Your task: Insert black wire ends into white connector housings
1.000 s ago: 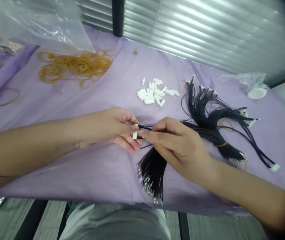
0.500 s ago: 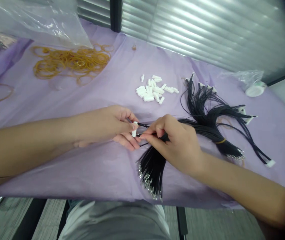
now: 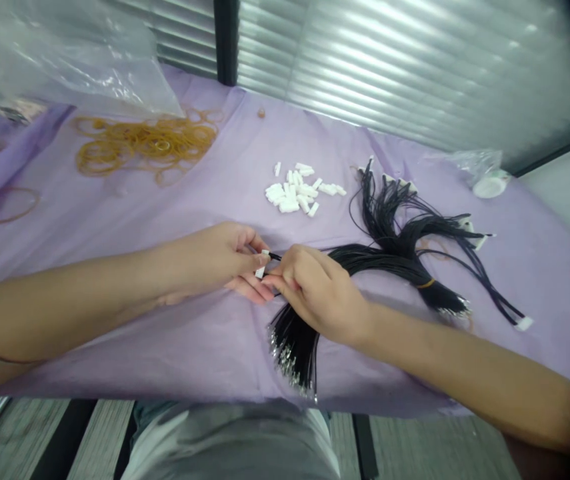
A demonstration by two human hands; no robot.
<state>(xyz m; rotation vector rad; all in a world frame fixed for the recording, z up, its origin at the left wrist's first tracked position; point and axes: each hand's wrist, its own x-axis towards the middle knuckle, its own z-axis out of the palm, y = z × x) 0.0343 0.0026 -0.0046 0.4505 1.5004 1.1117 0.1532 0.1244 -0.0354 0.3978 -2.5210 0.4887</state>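
Left hand point(image 3: 239, 263): closed; I pinched the connector point(image 3: 260, 271).
Connector: sat between my hands, above the table point(image 3: 189, 363), with wires point(image 3: 275, 257) running right.
Right hand point(image 3: 315, 287): closed; I pinched one more of the wires.
Gap: narrower than half a second earlier.
Insertion: appeared under way; seating hidden.

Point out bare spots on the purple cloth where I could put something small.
Bare purple cloth shows between the left arm and the cloth's near edge, and between the rubber bands and white pieces. It is crowded around the right hand, where black wires spread.
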